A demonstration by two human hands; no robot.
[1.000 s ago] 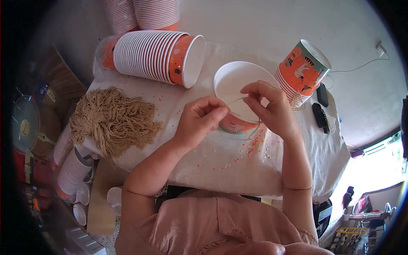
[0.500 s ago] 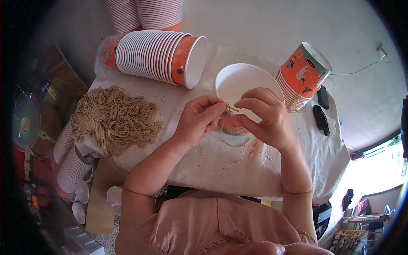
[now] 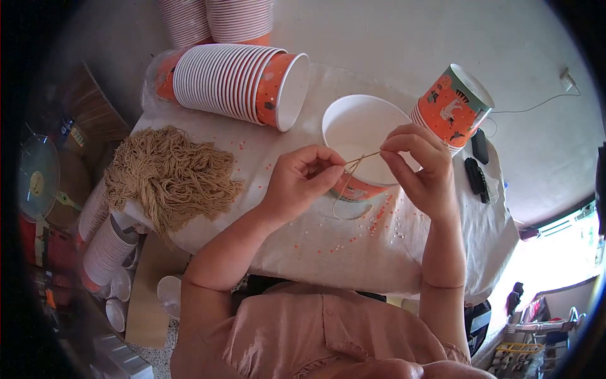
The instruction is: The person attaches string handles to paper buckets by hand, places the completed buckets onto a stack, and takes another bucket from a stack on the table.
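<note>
Pale cloth covered the table (image 3: 353, 271), which stood before a plain grey wall (image 3: 379, 38), and at the right side bright light came from a window (image 3: 571, 234). Over the table, the person held a thin string (image 3: 363, 159) between the two hands, in front of and partly over the mouth of a white-lined paper tub (image 3: 353, 120). This tub stood upright on the cloth, and its outside showed an orange pattern.

The left hand (image 3: 303, 180) pinched the string between thumb and forefinger, with the other fingers bent toward the palm. The right hand (image 3: 421, 165) pinched it also, at its fingertips, and the remaining fingers were curved close to each other. Between the hands the string was quite straight and crossed itself, while a loose piece hung down in a curve beside the tub.

Small orange and white dots (image 3: 377, 221) were scattered on the cloth, near the tub. At the left lay a heap of tan yarn (image 3: 170, 180), and behind it a long stack of tubs (image 3: 227, 85) lay on its side. Right of the hands stood another stack (image 3: 451, 104), turned upside down, with two dark objects (image 3: 475, 179) just beside it.
</note>
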